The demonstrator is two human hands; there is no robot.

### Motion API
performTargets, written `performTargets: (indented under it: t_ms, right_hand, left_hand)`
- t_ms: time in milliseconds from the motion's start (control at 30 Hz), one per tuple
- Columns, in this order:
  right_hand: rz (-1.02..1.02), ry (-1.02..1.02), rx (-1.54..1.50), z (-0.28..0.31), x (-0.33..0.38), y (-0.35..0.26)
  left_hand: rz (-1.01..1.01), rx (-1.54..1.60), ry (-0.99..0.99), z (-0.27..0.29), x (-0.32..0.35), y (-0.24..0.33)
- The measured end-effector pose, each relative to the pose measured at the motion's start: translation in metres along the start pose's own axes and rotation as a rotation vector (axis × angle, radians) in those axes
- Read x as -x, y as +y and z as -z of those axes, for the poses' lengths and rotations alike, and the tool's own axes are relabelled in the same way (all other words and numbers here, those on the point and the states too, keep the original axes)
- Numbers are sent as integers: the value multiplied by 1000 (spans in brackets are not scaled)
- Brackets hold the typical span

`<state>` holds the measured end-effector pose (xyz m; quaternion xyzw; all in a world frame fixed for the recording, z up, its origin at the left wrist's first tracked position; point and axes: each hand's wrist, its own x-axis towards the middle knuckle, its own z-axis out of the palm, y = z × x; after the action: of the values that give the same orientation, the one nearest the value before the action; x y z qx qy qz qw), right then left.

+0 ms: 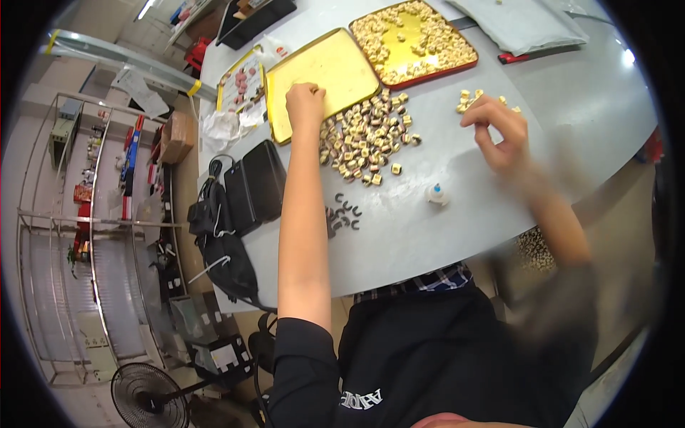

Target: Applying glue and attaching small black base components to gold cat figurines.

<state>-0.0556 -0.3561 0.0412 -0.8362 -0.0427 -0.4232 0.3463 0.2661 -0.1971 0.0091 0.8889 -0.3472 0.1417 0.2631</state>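
Note:
My left hand (305,104) is closed over the near left part of a yellow tray (335,63); whatever its fingers hold, if anything, is hidden. Beside that forearm spreads a heap of small cream-and-dark block-like parts (367,135). My right hand (503,135) hovers at the right of the table, thumb and forefinger apart and nothing visible between them. Just beyond it lies a small group of cream pieces (467,98), partly covered by the hand. Several dark C-shaped pieces (346,214) lie nearer to me, right of my left forearm.
A second tray (471,60) at the back holds many cream pieces. A small white bottle with a blue tip (437,194) stands on the grey table (407,242). Left are a black case (255,187), cables and a smaller tray (222,93); a grey bag (524,28) lies back right.

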Motion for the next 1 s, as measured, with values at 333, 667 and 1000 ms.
performTargets:
  t_ms: [333, 667, 1000]
  right_hand:
    - [5, -30, 47, -3, -4, 0]
    - [-218, 62, -288, 3, 0, -77]
    - [-341, -555, 134, -141, 51, -153]
  left_hand:
    - [177, 267, -2, 33, 8, 15]
    - [211, 1401, 291, 182, 155, 89]
    - [530, 1499, 251, 142, 293, 32]
